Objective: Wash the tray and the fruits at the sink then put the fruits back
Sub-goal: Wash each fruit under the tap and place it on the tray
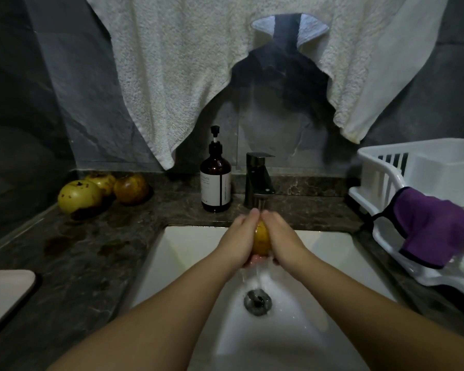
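A yellow-brown fruit point(261, 241) is held over the white sink point(188, 253) under the dark tap point(259, 180). My left hand point(239, 239) grips its left side and my right hand point(281, 239) grips its right side, fingertips meeting above it. Water runs off the hands down to the drain point(257, 301). Three more spotted yellow fruits point(102, 191) lie on the dark stone counter at the back left. A pale tray corner point(6, 293) shows at the left edge.
A brown pump soap bottle point(216, 180) stands left of the tap. A white dish rack point(418, 199) with a purple cloth point(434, 228) over its rim sits on the right. White towels point(185, 76) hang on the wall above.
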Demonstrator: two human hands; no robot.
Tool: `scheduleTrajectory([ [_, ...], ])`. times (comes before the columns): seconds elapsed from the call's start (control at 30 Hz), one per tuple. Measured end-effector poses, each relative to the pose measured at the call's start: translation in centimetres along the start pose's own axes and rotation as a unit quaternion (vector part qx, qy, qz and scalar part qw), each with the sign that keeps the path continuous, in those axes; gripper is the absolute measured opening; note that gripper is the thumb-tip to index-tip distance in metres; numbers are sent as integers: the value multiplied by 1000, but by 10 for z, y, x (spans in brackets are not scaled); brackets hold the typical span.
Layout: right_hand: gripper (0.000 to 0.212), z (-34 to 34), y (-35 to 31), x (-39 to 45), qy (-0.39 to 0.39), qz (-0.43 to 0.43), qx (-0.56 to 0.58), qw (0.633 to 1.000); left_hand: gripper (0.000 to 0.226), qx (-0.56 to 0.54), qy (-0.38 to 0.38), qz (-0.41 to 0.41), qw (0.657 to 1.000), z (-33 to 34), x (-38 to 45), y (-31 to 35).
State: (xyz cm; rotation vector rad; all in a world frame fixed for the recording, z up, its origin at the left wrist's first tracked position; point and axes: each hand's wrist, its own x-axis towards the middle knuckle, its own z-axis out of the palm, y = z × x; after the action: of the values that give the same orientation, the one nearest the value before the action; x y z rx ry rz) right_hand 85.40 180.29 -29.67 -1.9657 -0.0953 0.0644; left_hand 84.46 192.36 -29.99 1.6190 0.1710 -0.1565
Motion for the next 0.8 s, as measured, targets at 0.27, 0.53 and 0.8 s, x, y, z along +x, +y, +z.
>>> scheduleTrajectory([
  [0.27, 39, -6, 1, 1, -9, 58, 9, 998, 59, 34, -5, 12, 999, 4, 0, 1],
  [0.53, 37, -13, -2, -2, 7, 58, 35, 998, 52, 36, -2, 37, 999, 11, -3, 6],
  [0.8, 46, -15, -4, -3, 10, 81, 77, 994, 48, 49, 7, 53, 997, 13, 2, 6],
])
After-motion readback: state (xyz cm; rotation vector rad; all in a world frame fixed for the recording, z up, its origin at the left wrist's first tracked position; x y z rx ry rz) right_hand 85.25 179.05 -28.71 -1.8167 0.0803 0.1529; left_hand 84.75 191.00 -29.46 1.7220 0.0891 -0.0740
